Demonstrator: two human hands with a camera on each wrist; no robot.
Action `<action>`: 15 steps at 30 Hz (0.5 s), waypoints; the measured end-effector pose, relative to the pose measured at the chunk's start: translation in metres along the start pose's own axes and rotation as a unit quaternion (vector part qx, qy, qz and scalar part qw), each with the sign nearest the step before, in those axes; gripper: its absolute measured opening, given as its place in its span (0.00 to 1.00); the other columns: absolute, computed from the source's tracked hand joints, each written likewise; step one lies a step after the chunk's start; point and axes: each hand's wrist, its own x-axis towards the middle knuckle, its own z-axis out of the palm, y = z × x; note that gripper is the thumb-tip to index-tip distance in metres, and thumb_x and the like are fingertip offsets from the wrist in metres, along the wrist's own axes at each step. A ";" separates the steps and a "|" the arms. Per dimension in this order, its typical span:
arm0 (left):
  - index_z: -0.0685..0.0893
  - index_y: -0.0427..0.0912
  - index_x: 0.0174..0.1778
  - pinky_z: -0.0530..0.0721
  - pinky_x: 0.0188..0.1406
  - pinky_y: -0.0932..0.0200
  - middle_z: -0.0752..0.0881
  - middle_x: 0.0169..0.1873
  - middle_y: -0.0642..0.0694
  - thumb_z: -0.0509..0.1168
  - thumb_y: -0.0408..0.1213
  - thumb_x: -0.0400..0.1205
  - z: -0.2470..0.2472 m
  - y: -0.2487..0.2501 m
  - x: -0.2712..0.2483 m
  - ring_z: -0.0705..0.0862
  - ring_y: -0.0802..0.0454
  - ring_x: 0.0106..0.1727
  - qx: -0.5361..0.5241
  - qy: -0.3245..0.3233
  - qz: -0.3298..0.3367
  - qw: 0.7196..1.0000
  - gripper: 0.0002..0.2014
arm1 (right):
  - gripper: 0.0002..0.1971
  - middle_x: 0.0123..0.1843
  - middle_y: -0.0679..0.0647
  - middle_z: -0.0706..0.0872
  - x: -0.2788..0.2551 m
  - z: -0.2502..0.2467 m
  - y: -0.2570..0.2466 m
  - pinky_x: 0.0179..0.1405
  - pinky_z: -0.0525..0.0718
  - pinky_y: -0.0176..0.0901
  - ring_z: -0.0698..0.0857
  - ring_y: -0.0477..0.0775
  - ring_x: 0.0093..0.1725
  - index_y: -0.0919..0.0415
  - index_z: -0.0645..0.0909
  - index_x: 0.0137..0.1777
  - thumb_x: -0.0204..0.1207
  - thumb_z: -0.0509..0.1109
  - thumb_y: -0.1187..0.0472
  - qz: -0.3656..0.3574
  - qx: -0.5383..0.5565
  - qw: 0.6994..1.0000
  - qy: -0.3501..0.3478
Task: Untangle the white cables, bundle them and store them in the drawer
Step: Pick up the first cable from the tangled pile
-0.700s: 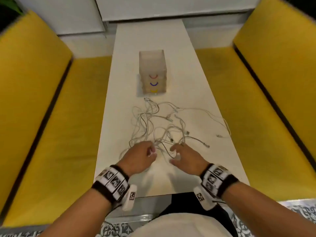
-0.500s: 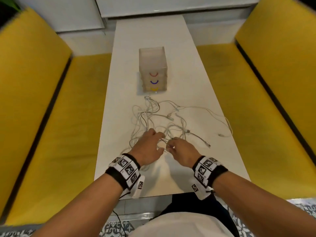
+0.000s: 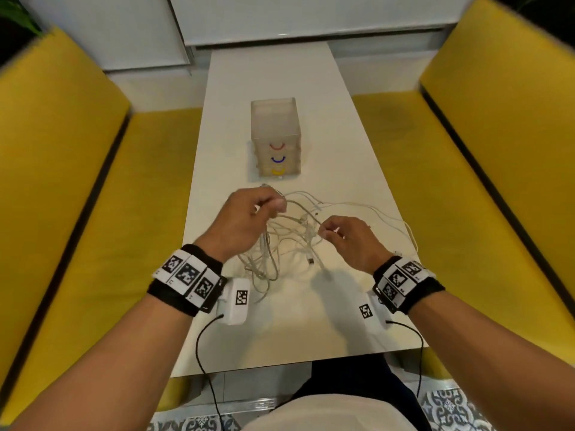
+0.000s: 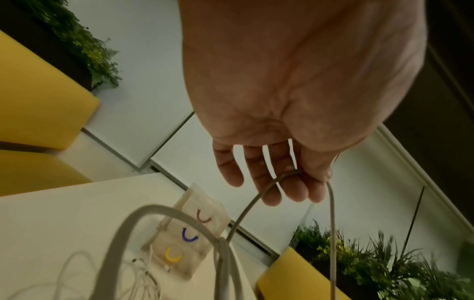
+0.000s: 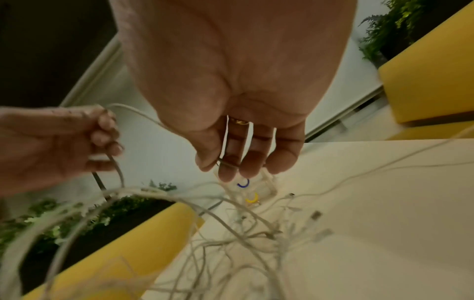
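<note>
A tangle of white cables (image 3: 292,241) hangs between my two raised hands and trails onto the white table (image 3: 280,331). My left hand (image 3: 267,206) pinches a cable strand (image 4: 259,192) between thumb and forefinger, its other fingers loosely bent. My right hand (image 3: 326,231) pinches another strand (image 5: 227,163) at the tangle's right side. The tangle (image 5: 231,233) dangles below both hands with several plugs showing. Beyond it stands a small translucent drawer unit (image 3: 276,138) with red, blue and yellow handles, all drawers closed.
The narrow table runs away from me between two yellow benches (image 3: 93,213) (image 3: 482,197). A loose cable loop (image 3: 389,219) lies toward the table's right edge. White cabinets (image 3: 280,20) close the far end.
Both hands took hold of strands and lifted the tangle off the table. The left hand rose and moved toward the drawer unit; the hands spread apart.
</note>
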 end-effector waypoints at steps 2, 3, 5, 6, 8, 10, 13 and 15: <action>0.88 0.47 0.43 0.79 0.43 0.68 0.88 0.36 0.57 0.66 0.35 0.88 -0.007 0.008 0.001 0.84 0.64 0.39 -0.010 0.005 0.013 1.000 0.10 | 0.07 0.44 0.48 0.90 0.000 0.004 0.011 0.36 0.77 0.31 0.80 0.39 0.30 0.54 0.85 0.45 0.83 0.69 0.57 0.034 0.000 0.999 -0.017; 0.88 0.48 0.43 0.80 0.44 0.66 0.88 0.35 0.55 0.65 0.35 0.89 -0.010 0.010 0.002 0.83 0.63 0.38 -0.023 0.018 0.025 0.999 0.10 | 0.07 0.44 0.49 0.91 -0.001 0.006 0.016 0.37 0.78 0.34 0.81 0.41 0.31 0.54 0.85 0.44 0.83 0.69 0.57 0.050 -0.003 0.998 -0.024; 0.88 0.52 0.43 0.82 0.47 0.60 0.88 0.35 0.50 0.64 0.37 0.89 -0.017 0.009 0.005 0.84 0.58 0.39 -0.053 0.062 0.046 0.996 0.11 | 0.08 0.44 0.49 0.91 -0.004 0.007 0.026 0.40 0.81 0.39 0.84 0.46 0.36 0.50 0.85 0.41 0.82 0.69 0.60 0.075 0.010 0.997 -0.023; 0.88 0.56 0.42 0.83 0.47 0.56 0.88 0.36 0.48 0.64 0.39 0.88 -0.021 0.007 0.007 0.85 0.56 0.40 -0.063 0.076 0.047 0.994 0.11 | 0.10 0.44 0.50 0.91 -0.007 0.005 0.030 0.41 0.84 0.44 0.85 0.49 0.38 0.48 0.85 0.40 0.81 0.69 0.61 0.087 0.029 0.996 -0.010; 0.87 0.58 0.42 0.82 0.47 0.53 0.89 0.37 0.46 0.63 0.41 0.88 -0.025 0.001 0.008 0.85 0.54 0.41 -0.061 0.078 0.036 0.994 0.11 | 0.11 0.44 0.52 0.91 -0.010 -0.002 0.033 0.43 0.87 0.51 0.86 0.55 0.40 0.47 0.86 0.38 0.80 0.70 0.62 0.109 0.068 0.991 0.034; 0.87 0.55 0.42 0.81 0.46 0.55 0.88 0.35 0.48 0.63 0.39 0.89 -0.025 -0.008 0.006 0.85 0.56 0.40 -0.041 0.078 0.014 0.996 0.12 | 0.09 0.45 0.52 0.92 -0.011 -0.012 0.035 0.38 0.86 0.48 0.85 0.53 0.37 0.51 0.88 0.39 0.79 0.72 0.62 0.120 0.099 0.985 0.071; 0.87 0.51 0.41 0.80 0.46 0.58 0.88 0.35 0.50 0.62 0.35 0.89 -0.020 -0.019 0.005 0.85 0.59 0.39 -0.002 0.081 -0.046 0.996 0.14 | 0.05 0.43 0.47 0.92 -0.012 -0.032 0.035 0.42 0.82 0.41 0.85 0.42 0.39 0.55 0.92 0.46 0.79 0.75 0.56 0.115 0.098 0.983 0.107; 0.88 0.49 0.44 0.81 0.51 0.57 0.90 0.42 0.49 0.62 0.34 0.89 -0.014 -0.027 0.003 0.88 0.54 0.48 0.045 0.044 -0.092 0.994 0.13 | 0.08 0.41 0.48 0.92 -0.014 -0.048 0.028 0.45 0.81 0.40 0.87 0.43 0.41 0.55 0.92 0.46 0.78 0.76 0.53 0.109 0.094 0.983 0.117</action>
